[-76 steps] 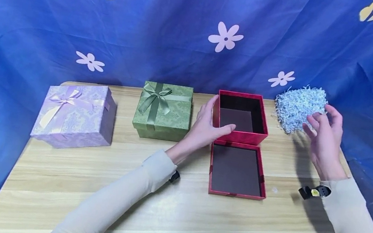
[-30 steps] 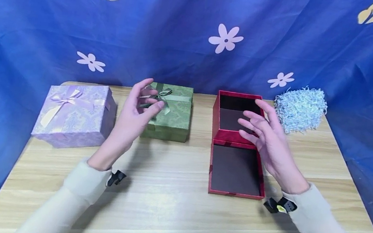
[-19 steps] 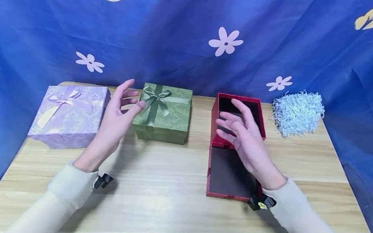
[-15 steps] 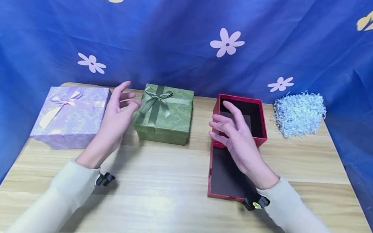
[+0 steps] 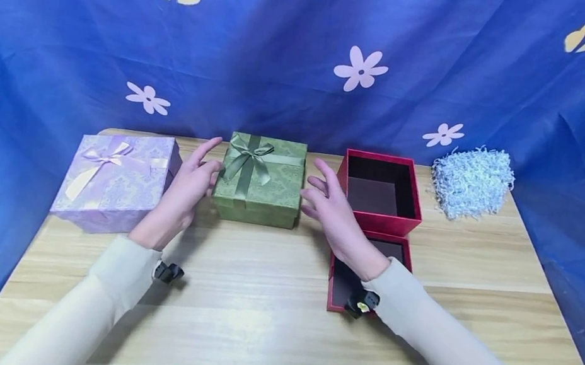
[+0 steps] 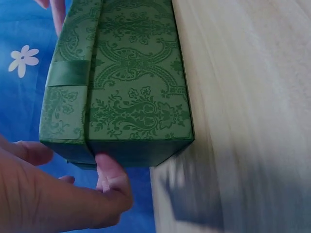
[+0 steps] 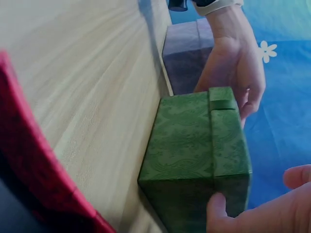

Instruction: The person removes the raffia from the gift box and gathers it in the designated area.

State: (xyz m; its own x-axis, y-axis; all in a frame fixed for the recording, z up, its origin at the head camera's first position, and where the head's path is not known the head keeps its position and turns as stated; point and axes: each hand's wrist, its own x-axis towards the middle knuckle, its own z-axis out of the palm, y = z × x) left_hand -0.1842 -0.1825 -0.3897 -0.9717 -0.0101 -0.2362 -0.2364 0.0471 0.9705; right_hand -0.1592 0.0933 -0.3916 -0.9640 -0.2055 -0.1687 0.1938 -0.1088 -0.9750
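Here, the green box (image 5: 280, 190) sat mid-frame in the head view, the left hand (image 5: 184, 191) and right hand (image 5: 337, 218) loosely bent at its sides, gripping nothing; contact was unclear. The red box (image 5: 389, 224) stood right of centre.

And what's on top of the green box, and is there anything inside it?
On top of the green box is a green ribbon tied in a bow. The lid is on, covering the interior, so any contents can't be seen.
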